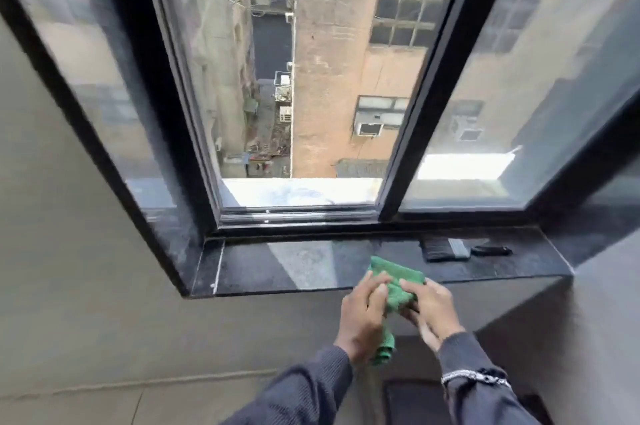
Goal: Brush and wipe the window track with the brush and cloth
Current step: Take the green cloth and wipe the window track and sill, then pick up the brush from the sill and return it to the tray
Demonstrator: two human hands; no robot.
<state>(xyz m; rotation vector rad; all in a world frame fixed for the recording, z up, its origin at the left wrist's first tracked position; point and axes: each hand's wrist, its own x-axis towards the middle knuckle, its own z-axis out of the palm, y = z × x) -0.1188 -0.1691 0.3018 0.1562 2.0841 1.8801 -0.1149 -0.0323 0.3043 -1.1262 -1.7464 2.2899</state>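
Note:
A green cloth (pixel 398 280) is held between both hands just in front of the dark stone sill's front edge. My left hand (pixel 363 313) grips its left side, with a tail of cloth hanging below the palm. My right hand (pixel 429 306) pinches its right side. The brush (pixel 446 249), with black bristles and a metal band, lies flat on the sill to the right, its dark handle pointing right. The window track (pixel 298 216) runs along the bottom of the black frame, behind the sill, with the middle pane slid open.
The dark sill (pixel 277 268) spans the window opening, with grey walls on both sides. Beyond the open gap there is a deep drop to an alley between buildings. A dark object stands on the floor below my right arm (pixel 412 400).

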